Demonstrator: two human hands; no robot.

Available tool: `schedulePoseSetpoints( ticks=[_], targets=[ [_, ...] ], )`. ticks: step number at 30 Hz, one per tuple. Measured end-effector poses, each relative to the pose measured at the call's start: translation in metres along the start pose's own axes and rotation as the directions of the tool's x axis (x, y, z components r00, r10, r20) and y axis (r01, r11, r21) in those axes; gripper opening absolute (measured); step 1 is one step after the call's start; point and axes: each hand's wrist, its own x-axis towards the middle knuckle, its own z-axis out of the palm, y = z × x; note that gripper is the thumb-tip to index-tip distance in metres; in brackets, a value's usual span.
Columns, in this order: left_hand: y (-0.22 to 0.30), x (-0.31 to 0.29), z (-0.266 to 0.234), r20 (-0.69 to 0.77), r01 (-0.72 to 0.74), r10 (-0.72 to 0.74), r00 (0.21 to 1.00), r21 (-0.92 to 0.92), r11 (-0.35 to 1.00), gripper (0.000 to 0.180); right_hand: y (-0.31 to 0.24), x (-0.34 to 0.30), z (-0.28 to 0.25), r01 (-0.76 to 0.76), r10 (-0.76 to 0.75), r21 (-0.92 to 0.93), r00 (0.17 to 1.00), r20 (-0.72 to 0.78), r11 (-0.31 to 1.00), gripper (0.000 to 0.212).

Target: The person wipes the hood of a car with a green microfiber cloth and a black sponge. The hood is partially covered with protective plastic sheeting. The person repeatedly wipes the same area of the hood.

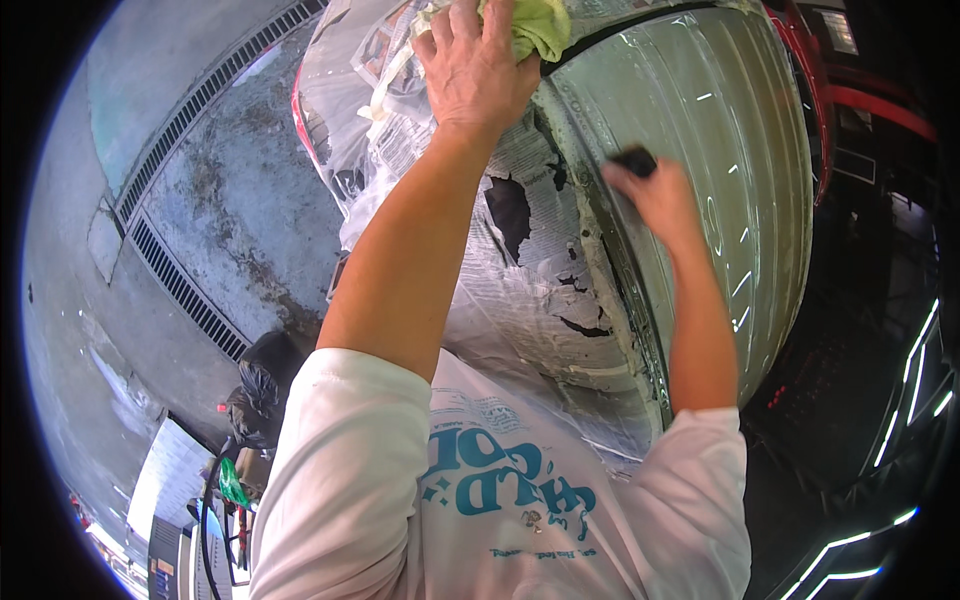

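My left hand (472, 75) reaches to the upper edge of the view, closed over a yellow-green cloth (541, 28) that shows on both sides of the fingers. It lies over the masked part of a car, and its fingertips are partly cut off. My right hand (662, 198) grips a small black block (634, 160), blurred by motion, at the edge of a glossy grey-green car panel (690, 110). Between my arms, torn masking paper (535, 300) covers the neighbouring part, with dark holes in it. Clear plastic sheeting (345, 60) hangs beyond it.
A grated floor drain (185, 285) runs across the stained concrete floor (225, 190) on the left. Dark bags (265, 385) and a green plastic bag (232, 482) lie at the lower left. Red bodywork (880, 108) stands at the upper right.
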Motion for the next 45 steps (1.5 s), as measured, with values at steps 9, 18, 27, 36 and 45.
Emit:
schedulePoseSetpoints(
  ticks=[9,18,27,36,45],
  targets=[
    [-0.014,-0.001,0.02,-0.09,-0.057,0.059,0.994,0.028,0.998,0.068,0.0,0.019,0.0,-0.095,0.088,-0.148,0.995,-0.047,0.984,0.064],
    [-0.003,0.0,0.013,-0.002,-0.006,0.006,1.0,0.045,0.999,0.07,0.07,-0.066,-0.01,-0.186,0.179,-0.038,0.974,-0.137,0.982,0.041],
    [-0.012,0.004,0.02,0.019,0.027,-0.031,0.999,0.209,0.978,0.069,-0.029,0.007,0.006,0.029,-0.172,-0.217,0.715,-0.677,0.976,0.023],
    [-0.003,0.006,0.029,-0.012,-0.022,0.024,1.0,0.162,0.986,0.068,0.019,-0.077,0.061,0.01,-0.117,-0.205,0.846,-0.52,0.979,0.028],
    [-0.007,-0.001,0.021,0.01,-0.003,0.001,1.0,0.201,0.98,0.071,0.137,-0.227,0.057,-0.159,0.08,-0.046,0.701,-0.709,0.986,0.033]
  ],
)
